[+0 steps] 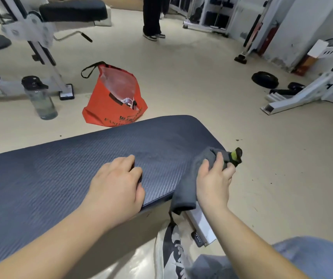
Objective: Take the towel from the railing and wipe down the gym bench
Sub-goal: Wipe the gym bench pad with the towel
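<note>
The gym bench (64, 170) has a dark blue ribbed pad that runs from the lower left to the middle of the head view. My left hand (117, 188) rests on the pad near its front edge, fingers curled, holding nothing. My right hand (214, 182) grips a grey towel (187, 188) at the bench's right corner. The towel drapes over the pad's edge and hangs down below my hand. A yellow-green and black tag sticks out of the towel past my fingers. No railing is in view.
An orange bag (109, 105) and a clear water bottle (40, 97) stand on the floor beyond the bench. A white exercise machine (40, 37) is at the far left, weight plates (264, 79) and a white frame at right. A person's legs (151, 17) stand at the back. My shoe (169, 248) is below the bench.
</note>
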`<state>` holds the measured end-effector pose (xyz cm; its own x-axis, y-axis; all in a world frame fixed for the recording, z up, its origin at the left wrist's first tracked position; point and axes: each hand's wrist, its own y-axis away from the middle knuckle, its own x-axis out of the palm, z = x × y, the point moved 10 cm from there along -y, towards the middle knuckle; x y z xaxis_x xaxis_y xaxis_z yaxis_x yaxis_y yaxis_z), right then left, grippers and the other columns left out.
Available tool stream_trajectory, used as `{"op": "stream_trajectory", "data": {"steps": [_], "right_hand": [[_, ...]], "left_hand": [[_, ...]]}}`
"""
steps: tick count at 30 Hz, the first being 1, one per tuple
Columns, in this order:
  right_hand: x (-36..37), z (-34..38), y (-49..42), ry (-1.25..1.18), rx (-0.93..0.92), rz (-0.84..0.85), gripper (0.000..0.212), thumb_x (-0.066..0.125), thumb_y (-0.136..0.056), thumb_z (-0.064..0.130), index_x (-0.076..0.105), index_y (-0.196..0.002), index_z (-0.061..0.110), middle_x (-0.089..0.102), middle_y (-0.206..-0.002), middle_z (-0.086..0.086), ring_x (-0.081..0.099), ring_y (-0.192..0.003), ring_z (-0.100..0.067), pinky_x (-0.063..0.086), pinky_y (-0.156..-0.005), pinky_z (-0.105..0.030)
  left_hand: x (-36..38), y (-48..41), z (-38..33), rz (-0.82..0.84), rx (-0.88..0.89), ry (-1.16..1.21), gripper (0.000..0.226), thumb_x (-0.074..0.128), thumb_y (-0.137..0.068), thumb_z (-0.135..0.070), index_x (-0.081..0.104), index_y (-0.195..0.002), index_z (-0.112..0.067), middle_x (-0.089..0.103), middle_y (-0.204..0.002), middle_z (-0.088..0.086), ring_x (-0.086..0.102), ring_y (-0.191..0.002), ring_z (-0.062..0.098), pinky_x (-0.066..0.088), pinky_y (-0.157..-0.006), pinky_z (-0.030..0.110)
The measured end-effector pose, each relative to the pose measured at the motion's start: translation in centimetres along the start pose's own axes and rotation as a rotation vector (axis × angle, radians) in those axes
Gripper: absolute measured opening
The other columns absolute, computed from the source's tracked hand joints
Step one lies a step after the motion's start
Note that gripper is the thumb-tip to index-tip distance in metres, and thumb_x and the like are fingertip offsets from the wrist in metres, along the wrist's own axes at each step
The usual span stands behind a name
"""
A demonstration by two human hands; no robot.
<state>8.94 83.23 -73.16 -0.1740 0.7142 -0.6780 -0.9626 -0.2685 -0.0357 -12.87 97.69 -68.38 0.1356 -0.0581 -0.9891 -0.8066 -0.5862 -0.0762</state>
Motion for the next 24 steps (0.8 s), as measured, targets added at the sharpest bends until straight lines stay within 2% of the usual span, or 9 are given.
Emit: {"op": "stream_trajectory", "data": {"steps": [2, 4, 6, 8, 12, 17, 21, 24], "right_hand": [[0.8, -0.3, 0.6, 0.018, 0.007, 0.053, 0.062, 0.040, -0.108, 0.041, 0.021, -0.165, 0.027, 0.013, -0.167, -0.014, 0.029, -0.150, -0.038, 0.039, -0.109, -0.049], [1.2, -0.3, -1.0, 0.026, 0.047, 0.078, 0.066, 0.042, -0.106, 0.042, 0.018, -0.165, 0.029, 0.006, -0.168, -0.014, 0.032, -0.148, -0.041, 0.040, -0.108, -0.049], [1.2, 0.1, -4.0, 0.060, 0.072, 0.077, 0.065, 0.045, -0.104, 0.042, 0.022, -0.163, 0.028, 0.013, -0.164, -0.015, 0.036, -0.142, -0.043, 0.041, -0.107, -0.049], [1.1, 0.6, -7.3, 0.103, 0.093, 0.080, 0.060, 0.044, -0.103, 0.041, 0.031, -0.160, 0.027, 0.030, -0.156, -0.017, 0.040, -0.138, -0.044, 0.040, -0.106, -0.048], [2.5, 2.6, -12.1, 0.295, 0.051, 0.145, 0.051, 0.034, -0.103, 0.040, 0.047, -0.148, 0.019, 0.053, -0.145, -0.019, 0.052, -0.132, -0.041, 0.041, -0.103, -0.047], [6.1, 6.1, -15.1, 0.384, -0.057, 0.218, 0.052, 0.027, -0.105, 0.040, 0.048, -0.143, 0.012, 0.057, -0.142, -0.021, 0.054, -0.129, -0.041, 0.040, -0.102, -0.047], [10.1, 9.6, -16.7, 0.443, -0.138, 0.307, 0.053, 0.024, -0.103, 0.042, 0.050, -0.139, 0.014, 0.057, -0.140, -0.021, 0.054, -0.128, -0.042, 0.040, -0.104, -0.050], [13.3, 12.6, -16.7, 0.574, -0.218, 0.408, 0.053, 0.021, -0.102, 0.040, 0.050, -0.140, 0.018, 0.054, -0.144, -0.019, 0.049, -0.133, -0.041, 0.036, -0.108, -0.051]], "left_hand": [[0.5, -0.7, -0.5, 0.043, -0.026, 0.012, 0.027, 0.043, -0.081, -0.034, 0.062, -0.085, -0.016, 0.070, -0.115, 0.013, 0.064, -0.116, 0.036, 0.056, -0.090, 0.046], [0.7, -1.1, -0.5, 0.061, -0.024, 0.032, 0.027, 0.037, -0.080, -0.036, 0.057, -0.080, -0.018, 0.072, -0.109, 0.008, 0.066, -0.116, 0.032, 0.060, -0.081, 0.042], [0.6, -1.0, -0.3, 0.070, -0.011, 0.064, 0.028, 0.038, -0.080, -0.038, 0.061, -0.079, -0.022, 0.076, -0.111, 0.003, 0.068, -0.119, 0.027, 0.061, -0.080, 0.038], [0.2, -0.9, 0.3, 0.064, -0.016, 0.112, 0.030, 0.044, -0.079, -0.041, 0.070, -0.082, -0.026, 0.078, -0.121, -0.001, 0.070, -0.120, 0.021, 0.062, -0.080, 0.034], [0.2, -1.1, 0.9, 0.116, -0.039, 0.173, 0.030, 0.051, -0.074, -0.046, 0.075, -0.085, -0.031, 0.076, -0.125, -0.009, 0.071, -0.119, 0.014, 0.063, -0.077, 0.032], [0.1, -1.7, 1.6, 0.130, -0.065, 0.252, 0.027, 0.060, -0.068, -0.051, 0.076, -0.081, -0.033, 0.076, -0.122, -0.014, 0.071, -0.117, 0.009, 0.063, -0.081, 0.035], [-0.1, -2.0, 2.4, 0.067, -0.073, 0.302, 0.029, 0.063, -0.066, -0.054, 0.077, -0.085, -0.037, 0.075, -0.123, -0.018, 0.069, -0.116, 0.004, 0.057, -0.085, 0.030], [0.0, -2.2, 2.6, 0.046, -0.058, 0.328, 0.028, 0.065, -0.066, -0.054, 0.076, -0.085, -0.036, 0.075, -0.121, -0.021, 0.069, -0.112, 0.002, 0.056, -0.084, 0.029]]}}
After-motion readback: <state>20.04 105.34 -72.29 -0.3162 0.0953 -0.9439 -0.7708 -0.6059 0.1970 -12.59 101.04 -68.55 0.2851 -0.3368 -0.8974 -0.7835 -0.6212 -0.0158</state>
